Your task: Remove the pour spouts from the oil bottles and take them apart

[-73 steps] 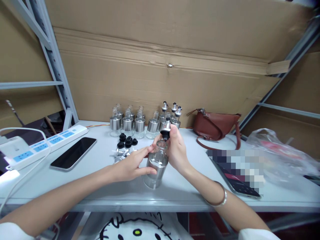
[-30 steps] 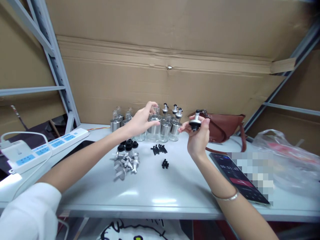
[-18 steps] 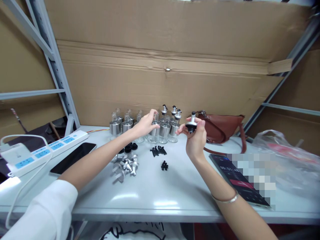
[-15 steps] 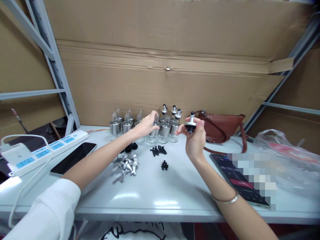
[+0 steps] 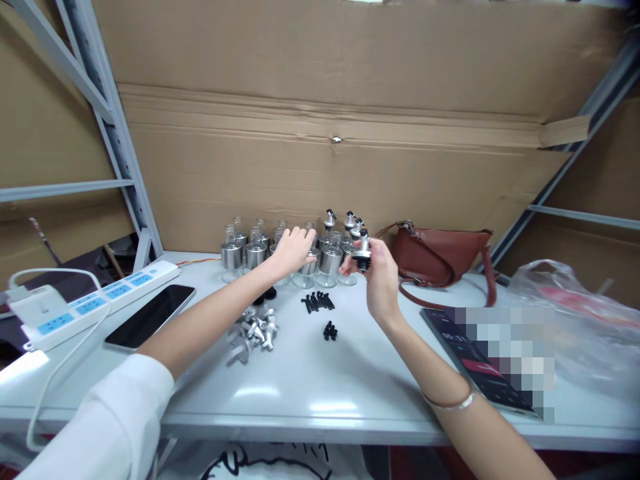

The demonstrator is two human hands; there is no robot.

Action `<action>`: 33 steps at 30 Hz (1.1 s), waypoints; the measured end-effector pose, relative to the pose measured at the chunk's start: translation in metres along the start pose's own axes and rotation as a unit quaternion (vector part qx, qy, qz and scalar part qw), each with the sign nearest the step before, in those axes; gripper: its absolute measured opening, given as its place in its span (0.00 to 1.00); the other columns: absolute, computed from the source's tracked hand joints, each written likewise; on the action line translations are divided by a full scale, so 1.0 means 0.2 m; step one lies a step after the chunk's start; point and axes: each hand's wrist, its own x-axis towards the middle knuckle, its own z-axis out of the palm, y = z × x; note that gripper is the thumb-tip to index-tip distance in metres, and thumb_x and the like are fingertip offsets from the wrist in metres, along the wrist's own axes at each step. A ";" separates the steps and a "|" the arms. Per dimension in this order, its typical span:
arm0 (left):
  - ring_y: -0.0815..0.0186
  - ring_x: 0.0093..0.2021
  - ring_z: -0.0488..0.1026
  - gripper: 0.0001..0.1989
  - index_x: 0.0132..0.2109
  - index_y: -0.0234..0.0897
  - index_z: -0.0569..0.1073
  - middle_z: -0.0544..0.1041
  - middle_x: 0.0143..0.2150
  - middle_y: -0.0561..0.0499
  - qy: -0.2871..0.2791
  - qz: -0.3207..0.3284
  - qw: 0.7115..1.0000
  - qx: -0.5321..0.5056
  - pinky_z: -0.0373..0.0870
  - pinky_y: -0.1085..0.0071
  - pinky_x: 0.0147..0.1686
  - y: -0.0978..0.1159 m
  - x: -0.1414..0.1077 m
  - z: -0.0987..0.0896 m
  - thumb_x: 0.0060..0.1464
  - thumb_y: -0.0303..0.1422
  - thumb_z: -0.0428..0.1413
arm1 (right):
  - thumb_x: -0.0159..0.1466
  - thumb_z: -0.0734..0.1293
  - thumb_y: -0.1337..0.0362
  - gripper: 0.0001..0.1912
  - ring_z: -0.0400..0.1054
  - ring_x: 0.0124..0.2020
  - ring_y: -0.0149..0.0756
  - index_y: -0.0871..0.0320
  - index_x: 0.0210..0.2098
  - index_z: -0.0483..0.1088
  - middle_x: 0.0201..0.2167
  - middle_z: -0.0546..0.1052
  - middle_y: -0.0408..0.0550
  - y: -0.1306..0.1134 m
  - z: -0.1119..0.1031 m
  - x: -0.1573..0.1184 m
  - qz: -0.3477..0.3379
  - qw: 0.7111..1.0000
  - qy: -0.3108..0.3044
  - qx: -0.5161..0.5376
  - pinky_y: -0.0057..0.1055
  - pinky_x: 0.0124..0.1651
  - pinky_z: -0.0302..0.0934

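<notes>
My right hand (image 5: 383, 277) is closed on a silver pourer stopper (image 5: 362, 252) with a black ribbed base, held upright in front of the bottles. My left hand (image 5: 296, 251) wraps round the upper part of a glass bottle (image 5: 305, 275) with a steel sleeve, which stands in the front row. Beside it stands another such bottle (image 5: 330, 261) with an open neck. Behind, several bottles carry pourers (image 5: 330, 219). Silver pourer parts (image 5: 257, 330) lie in a pile below my left forearm. Small black pieces (image 5: 317, 302) and black caps (image 5: 330, 331) lie mid-table.
A power strip (image 5: 110, 293) and a dark phone (image 5: 150, 317) lie at the left. A brown bag (image 5: 440, 263) sits at the back right. In front of it lies a phone showing a timer (image 5: 475, 357), near a clear plastic bag (image 5: 585, 327). Cardboard (image 5: 320, 173) stands behind.
My right hand has moved left with the pourer stopper, closer to the bottles. My left hand has shifted slightly left and down, its fingers now lower over the bottle's neck.
</notes>
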 end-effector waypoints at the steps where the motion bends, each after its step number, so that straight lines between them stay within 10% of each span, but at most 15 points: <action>1: 0.46 0.56 0.63 0.24 0.52 0.27 0.61 0.70 0.50 0.33 0.008 0.002 1.000 0.008 0.58 0.55 0.53 0.01 0.00 -0.01 0.53 0.34 0.59 | 0.62 0.58 0.44 0.20 0.67 0.25 0.35 0.54 0.35 0.63 0.22 0.69 0.42 0.00 0.00 0.00 0.005 1.000 -0.001 -0.014 0.30 0.27 0.62; 6: 0.48 0.59 0.59 0.32 0.62 0.28 0.50 0.62 0.60 0.33 0.047 -0.005 0.999 -0.001 0.58 0.53 0.53 0.05 -0.14 -0.07 0.58 0.39 0.53 | 0.54 0.66 0.41 0.23 0.64 0.27 0.32 0.55 0.34 0.66 0.27 0.69 0.42 0.04 0.01 0.00 0.040 0.998 -0.022 -0.042 0.28 0.27 0.62; 15: 0.62 0.34 0.73 0.21 0.51 0.37 0.55 0.73 0.41 0.45 0.141 0.106 0.973 -0.150 0.67 0.65 0.35 0.14 -0.66 -0.18 0.58 0.43 0.53 | 0.49 0.71 0.45 0.23 0.65 0.23 0.30 0.57 0.30 0.66 0.22 0.70 0.40 0.08 0.11 -0.15 0.116 0.970 -0.210 -0.026 0.27 0.28 0.61; 19: 0.68 0.28 0.70 0.09 0.47 0.38 0.56 0.73 0.35 0.51 0.196 0.154 0.957 -0.146 0.66 0.68 0.33 0.13 -0.71 -0.14 0.61 0.32 0.47 | 0.58 0.65 0.44 0.21 0.64 0.22 0.29 0.57 0.29 0.63 0.21 0.70 0.41 0.07 0.12 -0.20 -0.029 0.953 -0.263 -0.146 0.26 0.27 0.59; 24: 0.69 0.29 0.68 0.10 0.46 0.39 0.55 0.69 0.36 0.51 0.196 0.134 0.938 -0.253 0.65 0.74 0.28 0.13 -0.74 -0.12 0.56 0.27 0.46 | 0.65 0.57 0.46 0.21 0.65 0.24 0.32 0.60 0.35 0.65 0.24 0.72 0.46 0.06 0.07 -0.16 -0.320 0.854 -0.291 -0.290 0.28 0.27 0.58; 33: 0.71 0.24 0.61 0.13 0.38 0.41 0.54 0.64 0.28 0.57 0.183 0.168 0.918 -0.309 0.61 0.74 0.26 0.14 -0.76 -0.12 0.54 0.34 0.54 | 0.65 0.59 0.48 0.25 0.70 0.29 0.35 0.62 0.49 0.64 0.31 0.76 0.51 0.04 0.07 -0.17 -0.412 0.829 -0.245 -0.288 0.30 0.33 0.62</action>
